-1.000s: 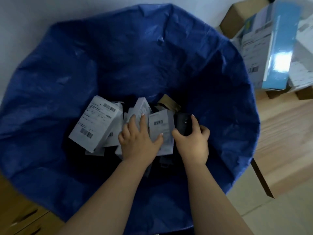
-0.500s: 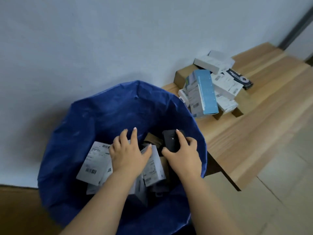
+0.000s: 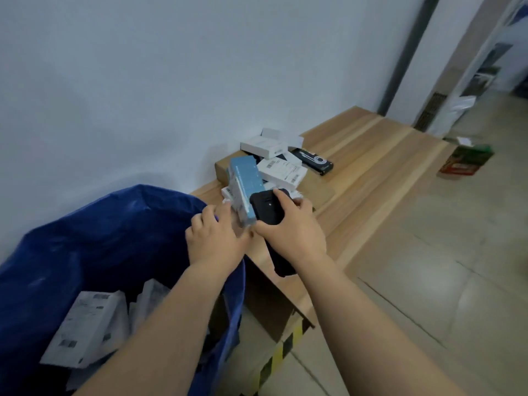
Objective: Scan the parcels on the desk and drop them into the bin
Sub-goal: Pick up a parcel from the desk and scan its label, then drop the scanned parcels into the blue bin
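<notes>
The blue bin (image 3: 94, 238) fills the lower left, with several white labelled parcels (image 3: 85, 324) inside it. A pile of parcels sits on the wooden desk (image 3: 371, 172) against the wall: a blue box (image 3: 243, 187), white boxes (image 3: 281, 170) and a black box (image 3: 313, 161). My right hand (image 3: 291, 230) grips a black handheld scanner (image 3: 267, 207) right next to the blue box. My left hand (image 3: 215, 238) hovers over the bin's right rim, fingers spread, reaching at the blue box's near end; whether it touches the box is unclear.
A brown cardboard box (image 3: 225, 167) lies under the parcel pile. A green and red carton (image 3: 465, 161) stands on the tiled floor at the right. A white wall runs behind bin and desk. A doorway opens at the far right.
Both hands have risen out of the bin and moved right to the desk's parcel pile. The white parcel under my left hand stays in the bin. The view has swung up and right.
</notes>
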